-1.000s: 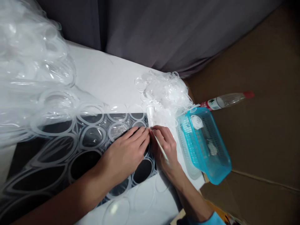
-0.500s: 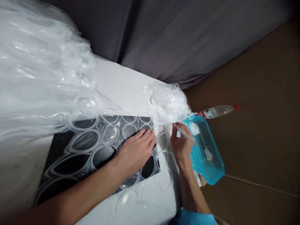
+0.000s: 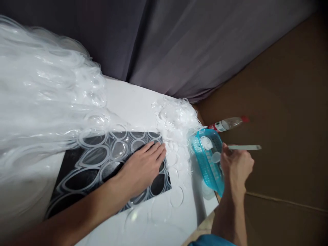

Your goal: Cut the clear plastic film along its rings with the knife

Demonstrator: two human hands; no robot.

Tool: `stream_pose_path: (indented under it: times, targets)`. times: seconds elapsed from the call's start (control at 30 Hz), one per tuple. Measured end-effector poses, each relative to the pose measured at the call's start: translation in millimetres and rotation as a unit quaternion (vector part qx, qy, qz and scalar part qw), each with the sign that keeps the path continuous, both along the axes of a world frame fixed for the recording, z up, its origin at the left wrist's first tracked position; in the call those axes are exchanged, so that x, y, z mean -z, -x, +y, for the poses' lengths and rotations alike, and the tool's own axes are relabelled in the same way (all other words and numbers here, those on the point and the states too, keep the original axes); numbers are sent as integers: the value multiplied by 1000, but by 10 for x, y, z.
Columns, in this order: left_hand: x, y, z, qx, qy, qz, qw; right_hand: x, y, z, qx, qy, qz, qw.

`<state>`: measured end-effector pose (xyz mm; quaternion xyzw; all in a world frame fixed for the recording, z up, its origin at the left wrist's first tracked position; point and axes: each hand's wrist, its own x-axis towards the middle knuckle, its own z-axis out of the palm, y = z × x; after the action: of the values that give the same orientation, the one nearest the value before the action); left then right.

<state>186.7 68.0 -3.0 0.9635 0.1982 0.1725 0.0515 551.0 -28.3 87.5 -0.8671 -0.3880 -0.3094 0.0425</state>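
Observation:
My left hand [image 3: 142, 165] lies palm down, fingers stretched out, on a clear plastic sheet [image 3: 119, 149] with a pattern of frosted rings. Beneath the sheet is a black board [image 3: 73, 155]. My right hand [image 3: 237, 165] is closed round a slim white pen-like tool [image 3: 244, 147], whose end points right. It is over the right side of a blue plastic basket [image 3: 205, 171]. Just left of its fingers is a small round translucent disc [image 3: 216, 157]; I cannot tell whether it is held or lies in the basket.
A heap of ring-shaped plastic scraps [image 3: 178, 114] sits at the back of the white table [image 3: 128, 99]. The patterned sheet bunches up high [image 3: 56, 82] on the left. Behind the basket is a bottle with a red cap [image 3: 228, 124]. Dark cloth [image 3: 192, 44] hangs behind.
My right hand has moved right, from the sheet's right edge to over the basket, with the white tool still in it. My left hand stays flat on the sheet. The view has shifted slightly.

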Motion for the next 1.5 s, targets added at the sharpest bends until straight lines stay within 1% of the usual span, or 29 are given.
stream_pose_path:
  times: [0.07, 0.1, 0.13, 0.17, 0.2, 0.23, 0.27, 0.33, 0.37, 0.4, 0.43, 0.5, 0.63, 0.73, 0.83, 0.9, 1.03, 1.13, 1.2, 1.27, 1.33, 1.4, 1.5]
  targets:
    - [-104, 130, 12, -6, 6, 4, 1000, 24, 167, 23, -40, -50, -7, 998]
    - [-135, 198, 10, -11, 9, 6, 1000, 41, 291, 49, -76, -77, 11, 994]
    - [-146, 264, 2, -12, 13, 10, 1000, 63, 440, 85, -121, -101, 51, 986]
    - [-139, 322, -13, -10, 18, 16, 1000, 93, 608, 128, -171, -117, 111, 972]
    - [-115, 370, -34, -8, 24, 21, 999, 131, 789, 177, -224, -120, 183, 950]
    - [-79, 407, -59, -8, 30, 26, 999, 178, 976, 233, -271, -119, 263, 918]
    - [-35, 430, -88, -8, 34, 33, 999, 235, 1161, 291, -313, -107, 344, 879]
    - [55, 444, -148, -11, 32, 50, 998, 368, 1491, 408, -372, -76, 469, 797]
    - [94, 440, -175, -13, 27, 59, 998, 439, 1620, 461, -389, -67, 505, 768]
    - [126, 431, -199, -15, 21, 66, 997, 507, 1720, 506, -401, -54, 530, 745]
    - [150, 423, -217, -18, 16, 69, 997, 572, 1790, 542, -404, -42, 547, 732]
    - [177, 411, -242, -23, 14, 67, 997, 681, 1852, 584, -403, -25, 564, 720]
    - [186, 415, -258, -39, 33, 48, 998, 806, 1824, 584, -407, -18, 566, 717]
    - [193, 424, -262, -44, 43, 44, 997, 834, 1815, 568, -414, -18, 554, 722]
    - [206, 430, -265, -42, 41, 42, 997, 842, 1843, 543, -432, -6, 523, 735]
    - [212, 432, -266, -42, 39, 39, 998, 858, 1863, 508, -461, 9, 477, 748]
    - [209, 427, -259, -43, 48, 29, 997, 932, 1870, 412, -518, 62, 348, 779]
    - [200, 422, -254, -47, 58, 13, 997, 989, 1850, 380, -535, 91, 279, 793]
    - [195, 423, -254, -47, 60, 9, 997, 997, 1819, 399, -532, 85, 252, 804]
    - [195, 429, -255, -43, 60, 9, 997, 962, 1750, 450, -514, 69, 237, 821]
    - [201, 436, -257, -41, 60, 8, 997, 870, 1617, 516, -487, 46, 221, 843]
    - [214, 442, -258, -42, 60, 4, 997, 721, 1427, 575, -453, -4, 189, 871]
    - [236, 446, -260, -44, 58, 2, 997, 460, 1161, 597, -391, -112, 119, 906]
